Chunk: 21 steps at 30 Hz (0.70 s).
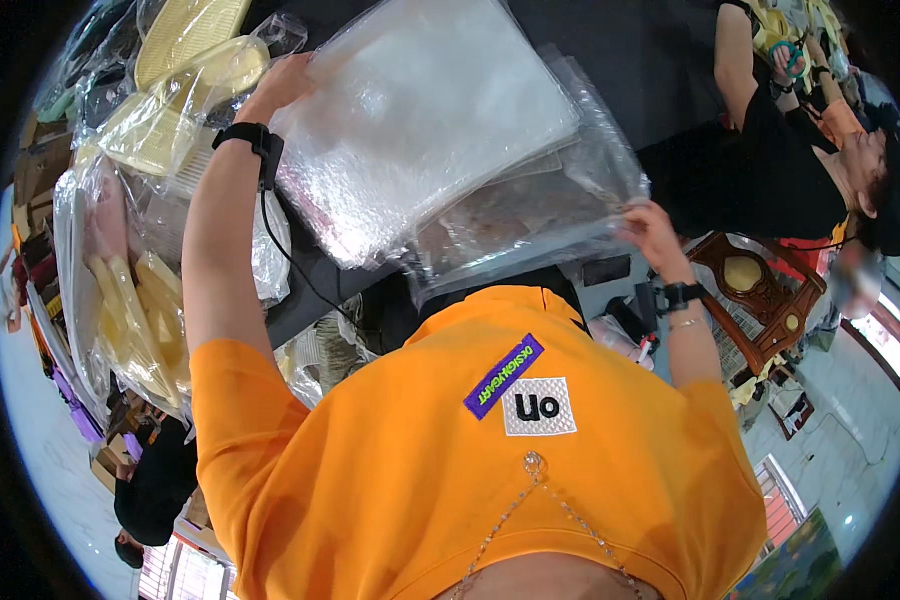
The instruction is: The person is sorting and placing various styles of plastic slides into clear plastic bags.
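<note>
Person in an orange shirt (420,470) is working at a dark table (660,55). Stack (420,110) of clear, whitish plastic is lying at 12 o'clock on the table, its surface glaring in spots. Clear bag (560,215) is sticking out from beneath it toward 2 o'clock, looking wrinkled. Left hand (280,85) at 11 o'clock is touching the stack's left edge, fingers bending over toward the plastic; fingertips are hiding, so cannot tell how far open it is or whether it is gripping. Right hand (650,235), between 2 and 3 o'clock, is pinching the bag's right edge, fingers curling closed, slightly blurred. Both wrists are wearing black bands; a cable (290,260) is trailing from the left one. Yellow pieces (195,45) in clear wrap are piling up at 10 o'clock, just beside the left hand; a clear sack (110,215) with more yellow strips is standing at 9 o'clock. Wooden chair (775,315) is standing at 3 o'clock. Co-worker in black (760,190) is leaning in at 2 o'clock; teal-handled scissors (797,62) are showing beyond, also at 2. Another person (157,490) in black is showing at 8 o'clock.
</note>
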Motion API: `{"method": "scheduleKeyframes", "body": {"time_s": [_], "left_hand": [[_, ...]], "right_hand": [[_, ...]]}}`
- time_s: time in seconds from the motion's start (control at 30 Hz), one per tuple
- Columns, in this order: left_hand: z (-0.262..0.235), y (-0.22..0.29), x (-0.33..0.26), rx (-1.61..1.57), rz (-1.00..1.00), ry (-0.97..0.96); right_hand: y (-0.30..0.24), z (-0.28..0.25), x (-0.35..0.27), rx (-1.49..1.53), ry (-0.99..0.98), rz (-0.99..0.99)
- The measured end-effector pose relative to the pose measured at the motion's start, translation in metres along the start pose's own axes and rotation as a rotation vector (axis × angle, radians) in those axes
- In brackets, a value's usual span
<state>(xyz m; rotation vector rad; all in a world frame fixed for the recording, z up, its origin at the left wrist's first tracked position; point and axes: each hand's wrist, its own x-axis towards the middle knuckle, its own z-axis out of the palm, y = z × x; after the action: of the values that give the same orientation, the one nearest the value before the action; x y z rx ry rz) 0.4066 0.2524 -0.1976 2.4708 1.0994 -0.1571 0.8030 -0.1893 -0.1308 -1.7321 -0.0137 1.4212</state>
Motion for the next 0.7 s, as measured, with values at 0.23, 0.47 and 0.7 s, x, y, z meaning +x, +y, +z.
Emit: {"method": "scheduleKeyframes", "body": {"time_s": [0.23,0.47,0.7], "left_hand": [[-0.009,0.032,-0.004,-0.186,-0.005,-0.206],[-0.019,0.049,-0.017,0.006,-0.122,0.011],[-0.011,0.161,-0.058,-0.414,0.247,0.754]], "right_hand": [[-0.088,-0.087,-0.082,0.088,0.022,-0.422],[-0.186,-0.092,-0.130,0.126,-0.044,-0.674],[-0.218,0.017,-0.108,-0.280,-0.165,-1.080]]}}
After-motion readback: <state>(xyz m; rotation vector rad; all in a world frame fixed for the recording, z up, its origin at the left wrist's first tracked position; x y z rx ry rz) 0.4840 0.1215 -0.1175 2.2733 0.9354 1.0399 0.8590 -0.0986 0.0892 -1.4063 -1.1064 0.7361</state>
